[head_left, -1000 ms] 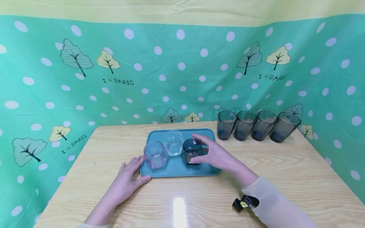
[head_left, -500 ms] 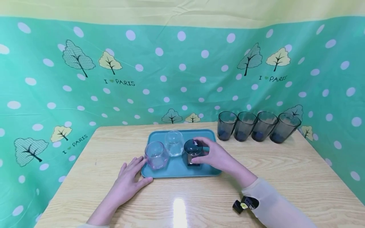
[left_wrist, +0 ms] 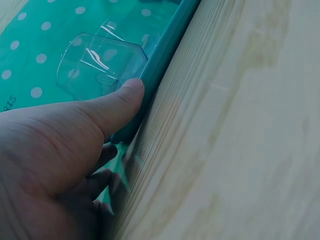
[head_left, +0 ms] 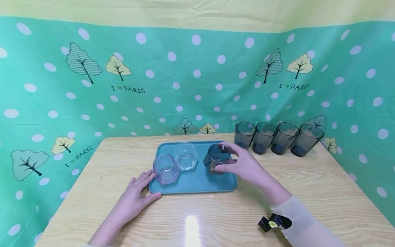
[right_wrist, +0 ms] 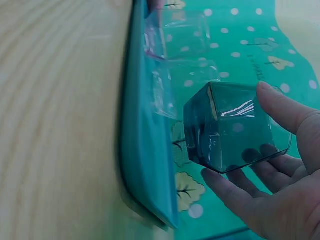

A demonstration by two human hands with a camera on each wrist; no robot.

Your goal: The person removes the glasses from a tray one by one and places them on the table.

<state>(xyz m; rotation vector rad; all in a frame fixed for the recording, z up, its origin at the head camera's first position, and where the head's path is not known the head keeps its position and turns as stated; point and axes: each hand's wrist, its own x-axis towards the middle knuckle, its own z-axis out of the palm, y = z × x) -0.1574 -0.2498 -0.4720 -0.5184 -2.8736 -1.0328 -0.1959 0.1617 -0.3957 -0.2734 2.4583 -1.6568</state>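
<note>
In the head view, a smoky dark faceted glass (head_left: 213, 162) is gripped by my right hand (head_left: 245, 166) over the right part of a blue tray (head_left: 192, 181). The right wrist view shows this dark glass (right_wrist: 242, 125) raised off the tray, its base tilted to the left, between thumb and fingers. A pinkish clear glass (head_left: 166, 171) stands at the tray's left, with a clear glass (head_left: 186, 157) behind it. My left hand (head_left: 134, 195) rests at the tray's front left corner. Its thumb touches the rim in the left wrist view, and its fingers lie extended along the left side.
Several tall dark tumblers (head_left: 266, 138) stand in a row at the table's back right. A green dotted cloth (head_left: 197, 85) hangs behind the wooden table (head_left: 148, 219). A small black device (head_left: 279, 221) is on the right sleeve.
My right hand has lifted the dark glass off the tray and moved it to the right, tilting it. The left hand stays at the tray's corner.
</note>
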